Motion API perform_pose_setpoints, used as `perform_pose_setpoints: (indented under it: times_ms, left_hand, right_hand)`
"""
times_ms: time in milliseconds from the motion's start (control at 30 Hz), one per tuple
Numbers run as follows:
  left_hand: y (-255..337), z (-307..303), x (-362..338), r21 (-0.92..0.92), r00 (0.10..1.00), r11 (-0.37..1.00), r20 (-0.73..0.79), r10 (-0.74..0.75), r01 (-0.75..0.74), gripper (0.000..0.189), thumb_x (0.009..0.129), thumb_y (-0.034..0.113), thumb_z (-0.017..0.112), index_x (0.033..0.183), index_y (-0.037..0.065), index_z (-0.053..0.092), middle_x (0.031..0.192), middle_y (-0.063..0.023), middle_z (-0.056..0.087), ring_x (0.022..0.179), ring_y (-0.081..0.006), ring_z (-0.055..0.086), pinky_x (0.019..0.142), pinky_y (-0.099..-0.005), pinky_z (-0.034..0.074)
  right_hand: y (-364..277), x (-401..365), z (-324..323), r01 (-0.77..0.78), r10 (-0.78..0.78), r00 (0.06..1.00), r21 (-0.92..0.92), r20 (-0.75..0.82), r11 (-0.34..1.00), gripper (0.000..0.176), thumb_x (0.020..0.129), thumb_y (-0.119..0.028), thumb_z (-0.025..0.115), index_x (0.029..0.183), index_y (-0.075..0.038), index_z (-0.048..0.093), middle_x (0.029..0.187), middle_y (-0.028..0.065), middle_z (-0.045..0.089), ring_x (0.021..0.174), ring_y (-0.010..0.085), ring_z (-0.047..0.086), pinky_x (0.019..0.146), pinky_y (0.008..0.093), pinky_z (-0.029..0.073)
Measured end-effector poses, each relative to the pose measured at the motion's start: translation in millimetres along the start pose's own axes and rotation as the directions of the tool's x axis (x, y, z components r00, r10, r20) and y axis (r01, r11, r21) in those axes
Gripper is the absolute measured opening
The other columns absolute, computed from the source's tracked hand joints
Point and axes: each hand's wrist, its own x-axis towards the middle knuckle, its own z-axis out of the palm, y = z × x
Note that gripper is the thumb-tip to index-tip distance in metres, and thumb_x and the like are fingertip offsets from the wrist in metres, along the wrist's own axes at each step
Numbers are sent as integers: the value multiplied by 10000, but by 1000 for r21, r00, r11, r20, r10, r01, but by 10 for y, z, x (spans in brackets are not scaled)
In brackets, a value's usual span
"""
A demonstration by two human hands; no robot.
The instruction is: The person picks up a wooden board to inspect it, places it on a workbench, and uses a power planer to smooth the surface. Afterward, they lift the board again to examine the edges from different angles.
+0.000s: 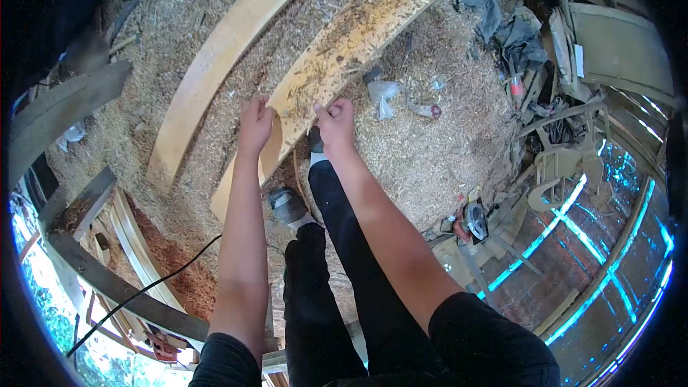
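A broad curved wooden board (315,75) runs diagonally through the middle of the head view, its far half strewn with wood shavings. My left hand (256,127) is closed at the board's left edge, with thumb and fingers pinched together. On the opposite edge, my right hand (337,125) is closed too, its fingers curled and its fingertips over the wood. The undersides of both grips are hidden. To the left, a second curved board (215,64) lies bare on the shavings.
Shavings (423,165) cover the ground around my feet. A small power tool (469,221) sits at the right, near wood scraps and dark plastic (519,36). Curved timbers (118,294) and a black cable (147,288) are at lower left. A clear plastic bag (384,97) lies beyond my right hand.
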Motion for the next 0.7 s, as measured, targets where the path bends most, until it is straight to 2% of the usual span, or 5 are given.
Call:
perform_pose_setpoints:
  times_ms: [133, 233, 300, 400, 700]
  left_hand:
    - [652, -410, -219, 172, 995, 980, 5, 104, -103, 323, 1011, 300, 623, 1224, 62, 671, 1067, -208, 618, 1016, -372, 585, 958, -453, 466]
    - [1052, -663, -319, 26, 986, 991, -91, 137, -135, 356, 1069, 379, 579, 1207, 59, 654, 1030, -175, 618, 1003, -330, 587, 953, -434, 460]
    - [1454, -860, -411, -290, 1000, 957, 27, -2, 10, 410, 1093, 438, 555, 1193, 51, 645, 1016, -66, 600, 966, -193, 540, 919, -340, 441]
    - [1952, -1219, -617, -392, 983, 913, 175, -49, 116, 350, 1091, 434, 570, 1102, 86, 596, 989, -11, 566, 933, -136, 488, 868, -306, 419]
    - [2915, -1942, -1433, -557, 985, 818, 0, 174, -145, 240, 1133, 293, 522, 1004, 92, 495, 930, 22, 487, 904, -97, 450, 861, -260, 404]
  right_hand:
    - [-493, -564, 34, 103, -109, 994, 155, 30, 983, 361, 944, 66, 683, 1179, -42, 432, 1120, 125, 650, 1028, 187, 625, 934, 321, 495]
    - [-837, -1011, 46, 257, -265, 960, 97, 88, 962, 387, 935, 71, 695, 1183, -61, 429, 1072, 74, 591, 1029, 159, 596, 929, 309, 492]
    - [-1116, -1341, 108, 285, -296, 950, 109, 97, 952, 395, 928, 75, 703, 1183, -65, 435, 1068, 62, 574, 1017, 153, 584, 923, 304, 492]
    - [-1474, -1748, 112, 331, -349, 931, 153, 104, 931, 416, 901, 85, 728, 1172, -78, 458, 1038, 25, 524, 975, 134, 550, 898, 289, 491]
    - [-2417, -2667, 11, 451, -452, 854, 66, 258, 890, 416, 876, 93, 748, 1166, -50, 487, 1061, 44, 587, 1006, 140, 608, 913, 284, 520]
